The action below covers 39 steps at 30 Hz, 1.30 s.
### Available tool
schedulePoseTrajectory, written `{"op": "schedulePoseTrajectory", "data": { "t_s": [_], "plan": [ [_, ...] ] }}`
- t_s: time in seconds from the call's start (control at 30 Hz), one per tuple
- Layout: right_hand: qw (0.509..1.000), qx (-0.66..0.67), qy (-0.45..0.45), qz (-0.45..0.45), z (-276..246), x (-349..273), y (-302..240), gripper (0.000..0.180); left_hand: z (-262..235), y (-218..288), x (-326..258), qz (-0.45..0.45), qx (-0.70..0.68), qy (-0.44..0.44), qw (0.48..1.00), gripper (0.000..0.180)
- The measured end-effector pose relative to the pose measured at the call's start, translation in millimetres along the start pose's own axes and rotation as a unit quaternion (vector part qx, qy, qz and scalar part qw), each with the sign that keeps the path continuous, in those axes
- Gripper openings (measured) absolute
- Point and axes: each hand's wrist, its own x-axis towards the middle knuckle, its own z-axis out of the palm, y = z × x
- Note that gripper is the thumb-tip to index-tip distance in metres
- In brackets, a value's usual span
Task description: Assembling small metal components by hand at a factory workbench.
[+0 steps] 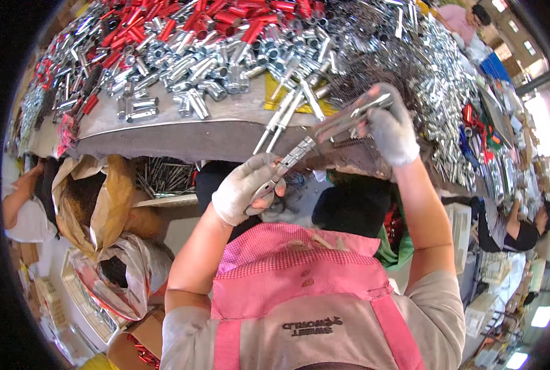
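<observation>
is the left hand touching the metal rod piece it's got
Touching: the head view shows the gloved left hand with its fingers wrapped around the lower end of the silver metal rod.

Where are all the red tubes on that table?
In the head view, the red tubes lie heaped at the far top of the table, left of centre, mixed among silver metal tubes.

Both gloved hands raised, forearms bare.
The left hand point(245, 188) curls shut low at centre; the right hand point(391, 126) reaches higher, fingers closed.
</observation>
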Motion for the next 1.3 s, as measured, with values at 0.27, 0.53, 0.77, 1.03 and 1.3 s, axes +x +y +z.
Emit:
{"op": "schedulePoseTrajectory", "data": {
  "t_s": [0.27, 0.53, 0.77, 1.03, 1.3],
  "plan": [
    [0.974, -0.084, -0.161, 0.134, -13.8, -70.2, 23.1, 0.025, 26.7, -12.6, -4.3, -0.065, 0.214, -0.072, 0.972, 0.034],
    [0.952, -0.226, -0.164, 0.129, 17.9, -79.1, 38.1, 0.035, 36.1, -36.9, 5.9, -0.073, 0.179, -0.068, 0.979, 0.046],
    [0.952, -0.258, -0.153, 0.061, 29.7, -83.5, 52.7, 0.032, 41.6, -35.2, 10.3, -0.144, 0.102, -0.069, 0.982, 0.038],
    [0.944, -0.290, -0.147, -0.062, 29.0, -82.7, 53.5, 0.020, 39.1, -49.1, 10.3, -0.167, -0.058, -0.057, 0.983, 0.030],
    [0.847, -0.471, -0.046, -0.242, -11.2, -22.7, 55.4, 0.018, 9.1, -55.7, 14.9, -0.088, -0.107, -0.055, 0.989, 0.039]
  ]
}}
